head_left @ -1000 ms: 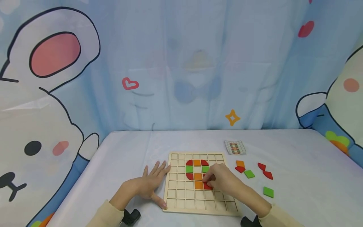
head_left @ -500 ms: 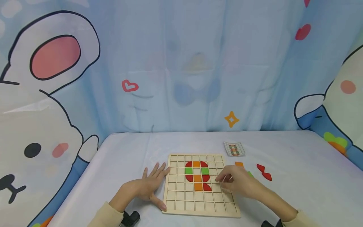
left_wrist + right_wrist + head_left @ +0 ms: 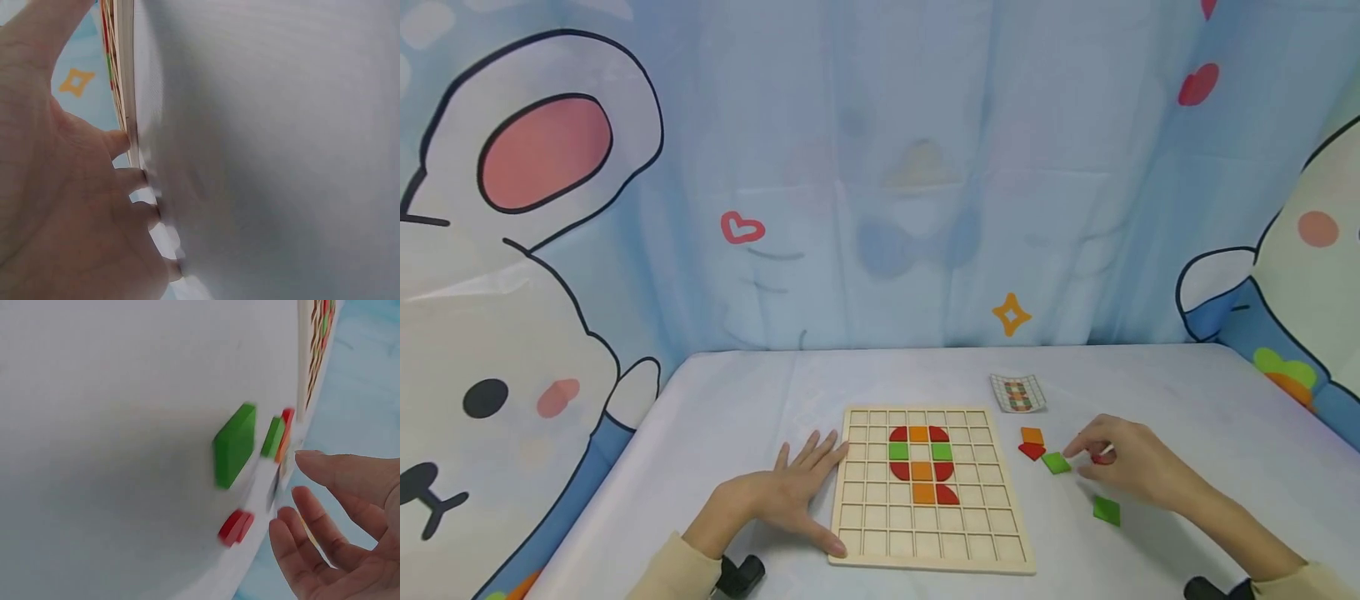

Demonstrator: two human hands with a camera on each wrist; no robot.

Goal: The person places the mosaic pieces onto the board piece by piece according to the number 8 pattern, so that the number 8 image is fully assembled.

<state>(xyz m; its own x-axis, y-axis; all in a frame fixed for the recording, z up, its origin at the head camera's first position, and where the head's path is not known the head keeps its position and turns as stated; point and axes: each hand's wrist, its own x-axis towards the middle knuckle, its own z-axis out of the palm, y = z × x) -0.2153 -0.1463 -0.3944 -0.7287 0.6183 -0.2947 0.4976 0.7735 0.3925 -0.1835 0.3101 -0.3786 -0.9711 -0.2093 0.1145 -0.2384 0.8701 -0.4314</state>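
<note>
My left hand [image 3: 786, 496] lies spread at the left edge of a wooden grid board [image 3: 925, 546], its fingertips and thumb touching the frame. Red quarter-round pieces, orange squares and green squares [image 3: 942, 452] fill some cells around the board's middle. Over the table to the right, my right hand [image 3: 1138, 462] hovers with thumb and fingers apart, holding nothing visible. Its fingertips are close to a green tile [image 3: 1056, 463]. Red pieces [image 3: 236, 527] lie on the cloth in the right wrist view; the hand mostly covers them in the head view.
An orange tile [image 3: 1032, 436] and a red piece [image 3: 1032, 451] touch beside the board. Another green tile [image 3: 1107, 511] lies nearer the front. Behind them is a small pattern card [image 3: 1018, 393]. A printed curtain [image 3: 880, 167] hangs behind the white table.
My right hand has left the red quarter-round piece in the board's lower coloured row and moved right to the loose pieces. My left hand has stayed at the board's edge.
</note>
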